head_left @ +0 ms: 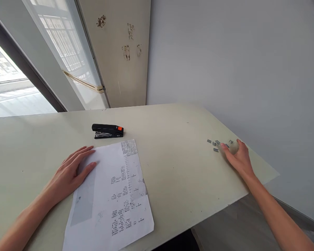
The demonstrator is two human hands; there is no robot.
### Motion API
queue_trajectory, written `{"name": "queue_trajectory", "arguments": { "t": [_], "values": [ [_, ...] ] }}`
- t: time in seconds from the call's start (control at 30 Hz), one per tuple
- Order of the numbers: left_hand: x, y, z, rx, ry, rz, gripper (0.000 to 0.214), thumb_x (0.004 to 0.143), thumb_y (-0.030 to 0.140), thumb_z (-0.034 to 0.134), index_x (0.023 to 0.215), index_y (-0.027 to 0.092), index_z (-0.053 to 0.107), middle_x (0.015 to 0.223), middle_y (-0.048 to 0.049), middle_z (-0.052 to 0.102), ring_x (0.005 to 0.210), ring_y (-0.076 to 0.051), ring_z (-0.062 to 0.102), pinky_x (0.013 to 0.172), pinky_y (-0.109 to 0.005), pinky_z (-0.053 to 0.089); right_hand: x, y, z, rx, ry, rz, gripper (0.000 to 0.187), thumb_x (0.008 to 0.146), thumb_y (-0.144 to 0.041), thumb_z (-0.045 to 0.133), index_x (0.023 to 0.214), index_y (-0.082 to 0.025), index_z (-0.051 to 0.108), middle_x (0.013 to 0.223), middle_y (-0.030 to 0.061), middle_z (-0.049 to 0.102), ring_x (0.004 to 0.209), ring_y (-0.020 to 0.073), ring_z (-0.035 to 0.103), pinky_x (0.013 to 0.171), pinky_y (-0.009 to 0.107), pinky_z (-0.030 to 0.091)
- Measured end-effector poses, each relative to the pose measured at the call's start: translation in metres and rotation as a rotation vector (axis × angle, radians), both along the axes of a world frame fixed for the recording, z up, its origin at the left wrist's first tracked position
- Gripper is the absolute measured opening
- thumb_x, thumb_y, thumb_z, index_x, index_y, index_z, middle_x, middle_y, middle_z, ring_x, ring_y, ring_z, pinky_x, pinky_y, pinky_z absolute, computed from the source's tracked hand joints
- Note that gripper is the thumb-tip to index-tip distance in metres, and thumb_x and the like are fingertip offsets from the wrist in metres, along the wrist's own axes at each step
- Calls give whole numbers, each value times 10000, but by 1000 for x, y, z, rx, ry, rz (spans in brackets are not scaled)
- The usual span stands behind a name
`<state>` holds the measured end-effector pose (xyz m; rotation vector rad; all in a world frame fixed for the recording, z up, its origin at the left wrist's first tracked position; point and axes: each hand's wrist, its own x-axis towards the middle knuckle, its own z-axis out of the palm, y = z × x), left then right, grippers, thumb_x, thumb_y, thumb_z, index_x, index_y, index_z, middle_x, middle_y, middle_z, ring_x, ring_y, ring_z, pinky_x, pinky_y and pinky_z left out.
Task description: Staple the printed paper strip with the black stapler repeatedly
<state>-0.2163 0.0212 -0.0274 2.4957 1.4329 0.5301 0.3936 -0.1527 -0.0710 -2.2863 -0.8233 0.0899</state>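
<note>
My left hand (70, 172) lies flat and open on the upper left corner of a printed sheet of paper (115, 198), fingers stretched out. A black stapler (107, 131) with an orange end lies just beyond the sheet. My right hand (238, 157) reaches far to the right, its fingertips at a scatter of several small grey staple strips (216, 143) near the table's right edge. The fingers there are smeared by motion, so whether they hold a strip is unclear.
The pale table (172, 153) ends in an angled right edge close to the staples. A grey wall stands to the right, a stained panel and a glass door with a brass handle (83, 83) behind the table.
</note>
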Motion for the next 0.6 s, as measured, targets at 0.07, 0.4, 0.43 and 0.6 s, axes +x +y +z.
{"name": "queue_trajectory", "arguments": {
  "t": [0.07,0.4,0.43,0.6],
  "values": [
    [0,0,0,-4,7,6,564,1036,628,426,1468,276,518,1596,-43,508,1515,-295,400,1262,-505,308,10,12,0,-36,22,15,1095,849,-794,591,1638,-86,317,1655,279,360,1536,434,347,1244,581,298],
    [-3,4,-6,23,13,4,572,1022,653,404,1459,309,537,1600,-37,506,1502,-318,416,1257,-532,303,-110,95,-13,13,-192,616,588,1040,-524,380,1477,-180,569,1625,172,451,1520,330,399,1224,533,368],
    [-4,5,-7,24,16,3,568,1023,650,405,1459,312,539,1602,-37,504,1503,-317,416,1255,-532,305,-127,107,-12,23,-174,689,567,1052,-488,363,1476,-177,574,1630,170,445,1526,327,391,1232,535,358],
    [-7,5,-11,34,-6,-16,549,1014,633,436,1455,325,550,1592,-39,515,1507,-321,415,1247,-536,311,-197,172,-7,29,-151,879,517,1081,-371,318,1512,-197,544,1636,118,457,1557,277,345,1269,502,319]
  ]
}}
